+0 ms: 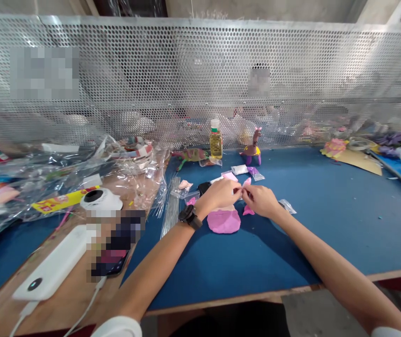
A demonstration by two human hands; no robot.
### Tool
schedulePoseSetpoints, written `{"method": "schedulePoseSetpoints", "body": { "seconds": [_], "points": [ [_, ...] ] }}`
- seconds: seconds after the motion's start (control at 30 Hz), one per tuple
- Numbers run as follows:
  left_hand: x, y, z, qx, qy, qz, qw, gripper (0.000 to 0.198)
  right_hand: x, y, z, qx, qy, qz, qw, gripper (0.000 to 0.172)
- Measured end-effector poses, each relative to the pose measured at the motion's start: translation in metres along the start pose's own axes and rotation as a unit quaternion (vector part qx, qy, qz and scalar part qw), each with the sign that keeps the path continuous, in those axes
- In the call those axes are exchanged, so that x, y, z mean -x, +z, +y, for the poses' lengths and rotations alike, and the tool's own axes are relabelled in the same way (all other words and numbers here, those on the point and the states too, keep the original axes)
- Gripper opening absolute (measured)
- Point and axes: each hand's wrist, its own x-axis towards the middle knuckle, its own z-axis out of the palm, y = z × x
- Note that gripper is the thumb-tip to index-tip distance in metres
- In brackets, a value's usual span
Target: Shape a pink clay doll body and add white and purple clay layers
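My left hand (223, 193), with a dark watch on the wrist, and my right hand (262, 201) meet above the blue table, fingertips pinched close together. A small piece of pink clay (247, 181) shows at the fingertips, partly hidden by them. Below my left hand lies a flat, rounded slab of pink clay (223, 222), with a paler strip along its far edge. Another bright pink piece (248, 210) sits just under my right hand. Small packets, one white (239, 169) and one purple (256, 173), lie beyond my hands.
An oil-coloured bottle (216, 140) stands at the back between a green-brown animal figure (191, 155) and a long-necked figure (251, 150). Thin wires (171, 206) lie left of my hands. A power bank (55, 264) and a phone (118, 267) are at the left; a perforated metal screen (172, 70) rises behind.
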Motion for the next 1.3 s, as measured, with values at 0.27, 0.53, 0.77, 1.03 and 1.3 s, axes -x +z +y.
{"method": "schedulePoseSetpoints", "body": {
  "seconds": [0.27,0.53,0.77,1.03,1.3],
  "points": [
    [-0.003,0.002,-0.009,0.023,0.005,0.027,0.999,0.029,-0.002,0.0,-0.001,0.071,-0.026,0.009,0.997,0.027],
    [0.0,-0.001,-0.006,0.015,-0.021,0.053,0.998,0.022,-0.004,-0.009,0.004,-0.043,-0.019,0.091,0.995,0.026],
    [-0.003,0.001,-0.02,0.362,-0.025,0.069,0.929,0.068,-0.01,-0.015,0.017,-0.378,-0.032,0.082,0.922,0.029],
    [-0.003,0.012,-0.031,0.521,-0.123,0.016,0.844,0.049,-0.012,-0.005,0.022,-0.484,0.079,0.004,0.871,0.029],
    [0.046,0.018,-0.03,0.453,-0.16,0.066,0.875,0.045,-0.007,0.008,0.0,-0.531,0.072,-0.033,0.844,0.023]
  ]
}}
